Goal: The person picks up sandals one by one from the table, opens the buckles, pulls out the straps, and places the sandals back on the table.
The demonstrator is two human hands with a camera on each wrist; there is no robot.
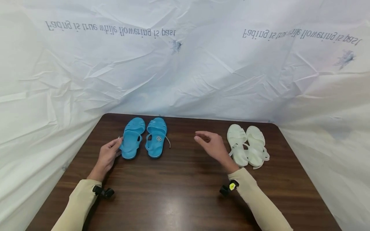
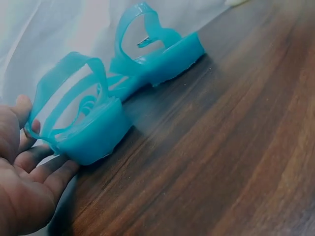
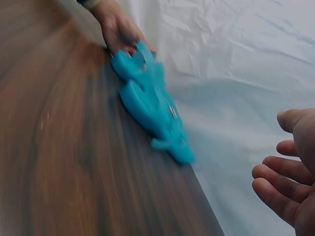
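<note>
A pair of blue sandals stands on the table's far left, toes pointing away. My left hand [image 1: 108, 154] is at the outer side of the left blue sandal [image 1: 130, 141] and pinches its ankle strap [image 2: 37, 118] between thumb and finger. The other fingers lie beside the heel in the left wrist view. Just to the right sits the second blue sandal [image 1: 156, 144], its strap end sticking out sideways. My right hand [image 1: 212, 144] hovers over the table between the two pairs, fingers loosely bent, holding nothing.
A pair of white sandals, left one [image 1: 237, 141] and right one [image 1: 255, 144], lies at the table's right, beyond my right wrist. The dark wooden table [image 1: 173, 189] is bordered by a crumpled white sheet [image 1: 185, 77] with printed lettering behind and at the sides.
</note>
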